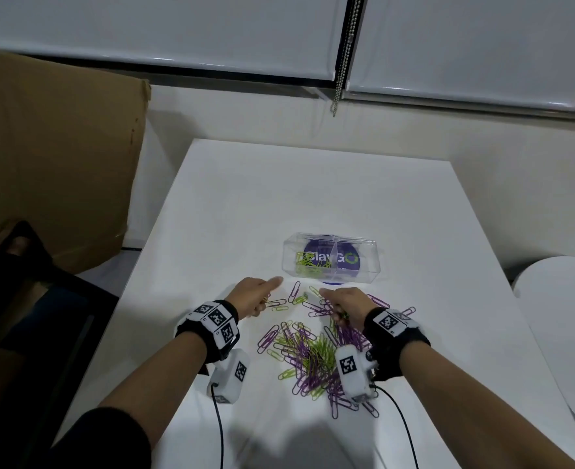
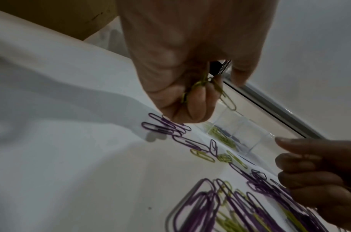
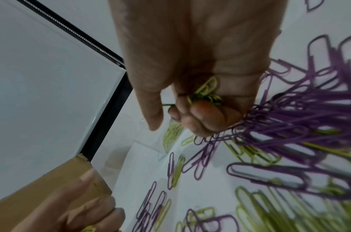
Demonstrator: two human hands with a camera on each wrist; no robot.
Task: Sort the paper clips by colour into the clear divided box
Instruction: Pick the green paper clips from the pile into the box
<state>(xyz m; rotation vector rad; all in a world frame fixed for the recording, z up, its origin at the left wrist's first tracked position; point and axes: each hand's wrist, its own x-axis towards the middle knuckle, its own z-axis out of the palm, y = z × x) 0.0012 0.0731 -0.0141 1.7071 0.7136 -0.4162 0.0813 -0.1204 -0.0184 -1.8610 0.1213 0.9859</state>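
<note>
A pile of purple and green paper clips (image 1: 313,353) lies on the white table (image 1: 313,198) between my wrists. The clear divided box (image 1: 330,257) stands just beyond, with green clips (image 1: 311,264) in its left compartment; the right compartment looks empty. My left hand (image 1: 255,296) has its lower fingers curled round a few green clips (image 2: 202,87), with the index finger pointing forward. My right hand (image 1: 343,304) grips a bunch of green clips (image 3: 206,94) in its curled fingers, its index finger also stretched out, over purple clips (image 3: 290,109).
Loose purple and green clips (image 1: 296,296) lie scattered between my hands and the box. A brown cardboard sheet (image 1: 52,157) leans at the left. A second white surface (image 1: 563,316) sits at the right. Window blinds with a bead chain (image 1: 342,62) are behind.
</note>
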